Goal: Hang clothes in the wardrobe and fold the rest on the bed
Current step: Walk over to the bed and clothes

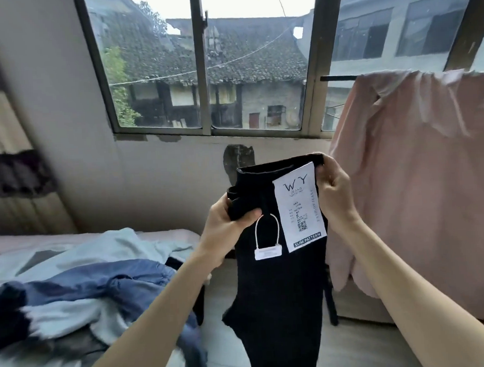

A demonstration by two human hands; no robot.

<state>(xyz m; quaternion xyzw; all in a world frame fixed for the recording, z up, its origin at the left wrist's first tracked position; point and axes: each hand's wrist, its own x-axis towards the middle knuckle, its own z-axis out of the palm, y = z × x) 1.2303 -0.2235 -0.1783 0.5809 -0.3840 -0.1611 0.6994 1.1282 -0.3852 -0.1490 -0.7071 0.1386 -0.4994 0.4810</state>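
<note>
Two bare forearms are reaching up from the bottom edge, holding a pair of black jeans [279, 292] up in the air in front of the person. The left hand [228, 230] is gripping the waistband's left side, its fingers [249, 214] closed over a bunch of the dark cloth. The right hand [335, 191] is pinching the waistband's right corner, fingers curled shut around it. A white paper label [299, 208] reading "JEANS" and "SLIM PATTERN" is hanging on the front of the jeans, with a small white looped tag [268, 248] just beside it. The trouser legs are dangling toward the floor [221, 300]. To the left, blue and pale garments [95, 284] are lying crumpled on the bed [165, 235]. To the right, a pink cloth [418, 181] is hanging over a dark rail [337, 78]. Beyond, a window [202, 74] is showing tiled roofs.
</note>
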